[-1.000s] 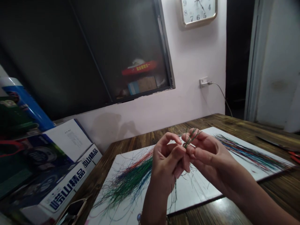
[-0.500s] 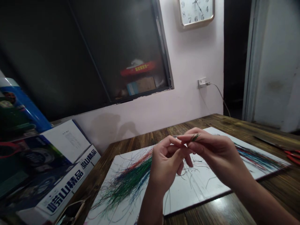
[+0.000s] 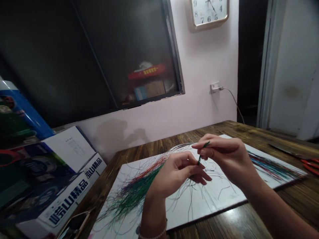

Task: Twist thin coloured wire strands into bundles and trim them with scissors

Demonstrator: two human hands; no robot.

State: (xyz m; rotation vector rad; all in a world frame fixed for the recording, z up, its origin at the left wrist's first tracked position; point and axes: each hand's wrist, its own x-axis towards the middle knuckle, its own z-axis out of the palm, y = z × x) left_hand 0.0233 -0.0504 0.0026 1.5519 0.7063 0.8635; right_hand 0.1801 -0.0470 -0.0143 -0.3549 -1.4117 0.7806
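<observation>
My right hand (image 3: 225, 156) pinches a thin twisted bunch of green strands (image 3: 201, 153) between thumb and fingers, its tip sticking up past the fingertips. My left hand (image 3: 178, 171) sits just below and left of it, fingers curled, fingertips touching the lower part of the same strands. Both hands hover over a white board (image 3: 209, 196). A fan of green, blue and red strands (image 3: 137, 191) lies on the board's left part. Another striped bundle of strands (image 3: 271, 166) lies on its right part.
The board rests on a dark wooden table (image 3: 294, 202). Printed boxes (image 3: 57, 186) are stacked at the left. Red-handled scissors (image 3: 310, 164) lie at the far right edge. A wall clock (image 3: 209, 13), a socket with cable (image 3: 216, 87) and a dark window are behind.
My left hand has dropped lower and slid down the strands. The loose green tips seen a second ago are now drawn into one tight thin bunch in my right hand.
</observation>
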